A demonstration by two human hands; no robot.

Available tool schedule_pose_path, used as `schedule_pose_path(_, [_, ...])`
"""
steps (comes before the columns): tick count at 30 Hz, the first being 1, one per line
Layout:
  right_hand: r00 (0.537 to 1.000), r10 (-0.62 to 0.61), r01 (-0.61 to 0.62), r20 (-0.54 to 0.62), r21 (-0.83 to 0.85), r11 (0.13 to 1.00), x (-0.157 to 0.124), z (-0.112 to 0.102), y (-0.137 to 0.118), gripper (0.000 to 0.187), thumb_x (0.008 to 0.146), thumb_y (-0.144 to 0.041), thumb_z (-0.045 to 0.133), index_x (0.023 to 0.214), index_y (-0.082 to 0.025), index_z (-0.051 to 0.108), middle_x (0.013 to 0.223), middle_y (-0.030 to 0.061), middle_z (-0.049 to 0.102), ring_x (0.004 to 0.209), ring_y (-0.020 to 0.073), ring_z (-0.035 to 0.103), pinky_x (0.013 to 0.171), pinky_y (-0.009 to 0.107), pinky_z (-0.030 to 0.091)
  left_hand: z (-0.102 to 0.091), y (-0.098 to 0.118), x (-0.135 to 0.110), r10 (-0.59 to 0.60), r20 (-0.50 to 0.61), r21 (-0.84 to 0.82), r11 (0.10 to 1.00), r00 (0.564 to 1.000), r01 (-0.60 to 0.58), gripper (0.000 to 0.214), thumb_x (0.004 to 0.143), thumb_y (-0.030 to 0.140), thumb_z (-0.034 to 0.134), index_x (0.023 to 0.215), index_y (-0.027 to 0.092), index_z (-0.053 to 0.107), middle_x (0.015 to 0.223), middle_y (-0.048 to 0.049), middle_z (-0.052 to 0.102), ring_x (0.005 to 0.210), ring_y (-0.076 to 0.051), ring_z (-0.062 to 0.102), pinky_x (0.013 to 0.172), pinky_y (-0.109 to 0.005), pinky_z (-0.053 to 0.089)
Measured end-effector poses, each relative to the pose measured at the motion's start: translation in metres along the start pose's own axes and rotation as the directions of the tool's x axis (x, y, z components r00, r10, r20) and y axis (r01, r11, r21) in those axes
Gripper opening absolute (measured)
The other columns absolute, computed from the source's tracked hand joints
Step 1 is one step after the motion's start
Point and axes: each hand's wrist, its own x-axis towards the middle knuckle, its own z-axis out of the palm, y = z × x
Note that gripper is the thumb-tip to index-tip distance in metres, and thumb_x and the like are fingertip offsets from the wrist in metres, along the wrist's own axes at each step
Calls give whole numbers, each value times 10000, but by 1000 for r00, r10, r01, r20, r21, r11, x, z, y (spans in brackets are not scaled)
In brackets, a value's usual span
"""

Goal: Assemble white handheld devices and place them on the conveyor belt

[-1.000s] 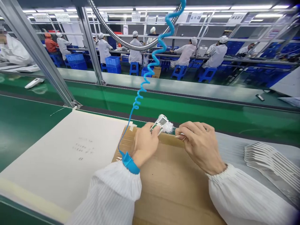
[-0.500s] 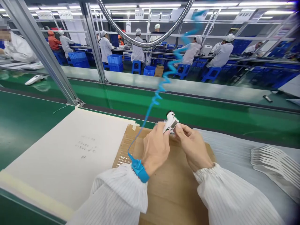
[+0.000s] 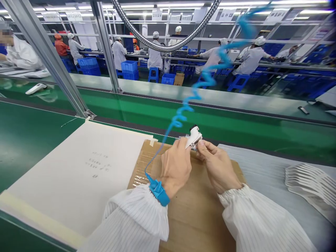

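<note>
Left hand [image 3: 175, 168]: fingers closed on the white plastic device [image 3: 194, 137], blue wrist strap [image 3: 158, 193] above them
Device: held up between my hands, over the cardboard sheet [image 3: 195, 224]
Right hand [image 3: 217, 167]: fingertips pinched narrow on its lower end

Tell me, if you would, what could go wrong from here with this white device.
The white device is pinched at its edges between the left hand and right hand, above the cardboard sheet, so it might slip and drop. The coiled blue cord of the wrist strap hangs near it and could snag it.
</note>
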Motion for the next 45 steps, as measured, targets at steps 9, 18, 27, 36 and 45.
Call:
schedule_pose_path(9, [983,-118,181,137,-735,654,59,-27,4,189,844,-336,602,701,-213,611,700,31,667,668,194,593,648,322,423,-16,-41,33,-432,-267,-233,897,862,377,182,962,273,485,1089,196,591,865,-69,721,723,-214,655,702,-310,435])
schedule_pose_path(18, [774,-369,627,514,-699,343,53,-25,28,317,962,-274,452,1208,-204,640,1248,113,699,1190,307,597,1018,495,455,-8,-38,28,-384,-228,-307,900,895,308,173,941,291,516,1048,192,609,803,-41,697,638,-170,626,663,-291,434])
schedule_pose_path(27, [846,-483,356,228,-915,191,-3,-140,12,284,944,-300,525,1191,-199,622,1198,133,700,1109,313,651,935,475,500,-7,-39,28,-382,-175,-406,868,908,287,304,877,407,588,1066,172,631,691,-15,655,606,-170,623,566,-269,474])
schedule_pose_path(36, [960,-244,-178,-137,-972,-153,-61,-273,3,256,933,-377,485,745,-241,591,804,137,732,782,347,668,651,452,416,-15,-16,22,-452,-7,-563,739,892,370,446,748,373,767,1115,170,615,759,5,645,645,-125,589,579,-239,485])
schedule_pose_path(45, [997,-76,70,-22,-196,978,-23,-135,-31,412,732,-509,807,990,-242,627,1015,78,741,930,276,700,764,403,602,-1,-5,13,-211,190,-606,743,959,283,519,815,457,728,1227,201,544,840,-7,668,600,-98,533,543,-230,424])
